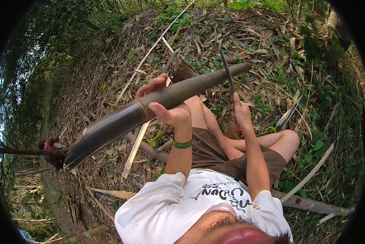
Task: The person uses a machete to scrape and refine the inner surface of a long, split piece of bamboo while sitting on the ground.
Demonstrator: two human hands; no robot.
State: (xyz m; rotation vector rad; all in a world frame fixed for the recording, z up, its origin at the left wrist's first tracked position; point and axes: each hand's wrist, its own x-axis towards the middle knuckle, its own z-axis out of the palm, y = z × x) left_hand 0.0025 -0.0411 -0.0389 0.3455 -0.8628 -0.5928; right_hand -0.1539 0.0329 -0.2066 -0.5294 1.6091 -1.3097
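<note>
A thick bamboo pole (182, 90) slants across the view, its dark, split-looking end at the lower left and its narrower end at the upper right. My left hand (172, 110) cradles it from beneath near a joint, thumb on the near side and fingertips showing beyond. My right hand (242, 114) grips a long knife (227, 69) by its reddish handle. The blade points up and away, crossing in front of the pole near the narrower end; whether it touches the bamboo I cannot tell.
Dry leaves (121, 53) and green plants cover the ground. Pale split strips (135, 148) lie left of my crossed legs. A stump (184, 71) stands just beyond the pole. At right lies a log (312, 204). Another person in red (51, 150) is at far left.
</note>
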